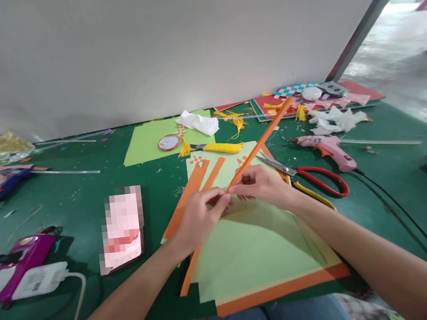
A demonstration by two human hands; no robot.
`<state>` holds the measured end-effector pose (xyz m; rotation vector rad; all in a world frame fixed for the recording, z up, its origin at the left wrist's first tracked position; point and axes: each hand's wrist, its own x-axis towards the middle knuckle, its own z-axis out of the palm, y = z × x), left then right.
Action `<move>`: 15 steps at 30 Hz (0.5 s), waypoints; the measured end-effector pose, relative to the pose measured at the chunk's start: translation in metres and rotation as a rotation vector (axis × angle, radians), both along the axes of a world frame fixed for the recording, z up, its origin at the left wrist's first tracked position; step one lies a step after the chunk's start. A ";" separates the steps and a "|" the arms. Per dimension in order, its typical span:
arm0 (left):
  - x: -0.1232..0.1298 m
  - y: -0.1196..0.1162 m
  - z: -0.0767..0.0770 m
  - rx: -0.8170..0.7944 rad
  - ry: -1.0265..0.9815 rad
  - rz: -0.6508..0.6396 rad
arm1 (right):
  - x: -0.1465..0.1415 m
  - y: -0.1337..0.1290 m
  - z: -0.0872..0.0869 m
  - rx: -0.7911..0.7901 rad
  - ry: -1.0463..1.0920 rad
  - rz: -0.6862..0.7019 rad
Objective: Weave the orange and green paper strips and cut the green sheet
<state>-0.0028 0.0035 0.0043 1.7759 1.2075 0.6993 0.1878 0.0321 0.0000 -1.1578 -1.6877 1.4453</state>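
Observation:
An orange paper strip (262,138) slants up and to the right from between my two hands. My left hand (205,213) pinches its lower end between thumb and fingers. Right beside it, my right hand (260,181) grips the same strip a little higher up. Both hands hover over light green paper sheets (254,257). More orange strips (191,193) lie on and beside the sheets. Small orange-and-white woven pieces (198,160) rest near the top of the sheets. Scissors with red and yellow handles (314,177) lie by my right wrist.
A yellow cutter knife (222,148) and a round tin (168,143) lie beyond my hands. The pink glue gun (329,149) and its cord are at right. A phone (124,230) and a purple power strip (28,266) are at left. A pale wall (148,49) bounds the table's back.

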 end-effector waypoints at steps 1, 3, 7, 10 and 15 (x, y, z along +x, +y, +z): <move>0.000 0.000 0.000 0.007 0.000 -0.008 | 0.000 0.000 0.000 -0.002 0.008 0.005; 0.000 0.000 0.002 0.008 -0.009 -0.017 | 0.002 0.002 0.000 -0.016 0.040 0.011; 0.002 -0.001 0.003 -0.008 -0.035 -0.011 | 0.009 0.006 0.001 -0.027 0.160 -0.053; 0.002 -0.001 0.003 -0.023 -0.039 -0.011 | 0.012 0.007 0.004 -0.036 0.188 -0.062; 0.002 0.000 -0.001 -0.055 -0.073 0.011 | 0.010 0.004 0.002 -0.048 0.160 -0.021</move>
